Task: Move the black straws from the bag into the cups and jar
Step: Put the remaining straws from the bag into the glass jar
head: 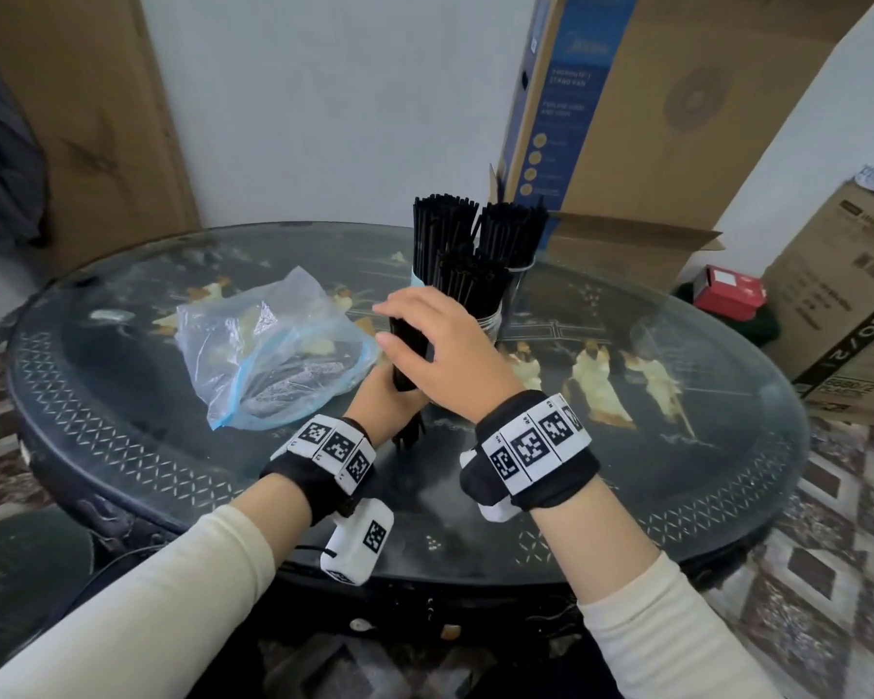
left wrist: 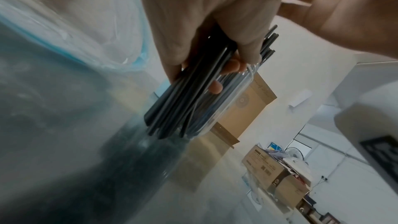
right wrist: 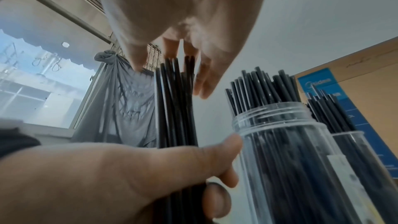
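My left hand [head: 380,396] grips a thick bundle of black straws [head: 407,345] upright above the table, close beside the clear jar [head: 490,315]. The wrist views show the left hand [left wrist: 215,67] curled round the bundle [left wrist: 183,105] and the bundle [right wrist: 174,108] rising past it. My right hand [head: 425,340] lies over the bundle's top ends, its fingers [right wrist: 202,89] straight and loose. The jar [right wrist: 280,125] and two cups [head: 442,234] [head: 513,234] behind it are packed with black straws. The clear plastic bag [head: 268,345] lies to the left with a few straws [head: 299,375] inside.
The round dark glass-topped table [head: 122,446] holds everything. A tall cardboard box [head: 652,118] stands right behind the cups. Another carton [head: 848,305] and a small red box [head: 727,290] sit on the floor at right. A wooden door [head: 82,118] is at far left.
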A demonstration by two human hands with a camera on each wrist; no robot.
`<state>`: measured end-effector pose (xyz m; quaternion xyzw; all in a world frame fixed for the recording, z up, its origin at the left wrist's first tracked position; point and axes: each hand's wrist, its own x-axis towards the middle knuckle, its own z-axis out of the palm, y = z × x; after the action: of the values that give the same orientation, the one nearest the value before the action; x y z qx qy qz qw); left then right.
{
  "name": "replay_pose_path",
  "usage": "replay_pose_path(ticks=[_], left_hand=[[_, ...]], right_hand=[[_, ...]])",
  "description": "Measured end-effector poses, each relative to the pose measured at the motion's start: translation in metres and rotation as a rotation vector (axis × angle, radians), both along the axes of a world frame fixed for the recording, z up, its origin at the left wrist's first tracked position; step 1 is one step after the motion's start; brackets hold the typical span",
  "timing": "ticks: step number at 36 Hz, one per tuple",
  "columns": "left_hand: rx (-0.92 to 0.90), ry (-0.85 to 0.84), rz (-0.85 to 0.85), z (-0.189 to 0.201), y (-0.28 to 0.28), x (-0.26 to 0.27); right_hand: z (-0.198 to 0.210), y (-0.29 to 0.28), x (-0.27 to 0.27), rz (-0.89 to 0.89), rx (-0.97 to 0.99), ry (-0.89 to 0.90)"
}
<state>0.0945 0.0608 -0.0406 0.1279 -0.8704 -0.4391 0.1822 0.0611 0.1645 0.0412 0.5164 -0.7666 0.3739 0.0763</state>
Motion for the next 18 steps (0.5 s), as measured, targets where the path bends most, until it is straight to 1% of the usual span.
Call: replay_pose_path(ticks=[2, 4, 7, 15, 18], left_hand=[[0.076, -0.065, -0.016, -0.006, -0.003, 0.001], [0.159, -0.112, -0.023, -0.007, -0.002, 0.004], [0.184, -0.110, -0.025, -0.006, -0.003, 0.004], [0.242, -0.226, 0.008, -0.013, -0.004, 0.014], [0.232, -0.259, 0.074, -0.012, -0.003, 0.017]], right_hand=[[-0.004, 0.000, -0.003, 0.017, 0.061, -0.022], [-0.005, 0.000, -0.003, 0.026, 0.052, -0.034], [-0.002, -0.002, 0.000, 0.033, 0.017, -0.028], [-0.002, -0.003, 0.002, 0.030, 0.027, -0.034], [0.002, -0.002, 0.004, 0.034, 0.036, -0.014]])
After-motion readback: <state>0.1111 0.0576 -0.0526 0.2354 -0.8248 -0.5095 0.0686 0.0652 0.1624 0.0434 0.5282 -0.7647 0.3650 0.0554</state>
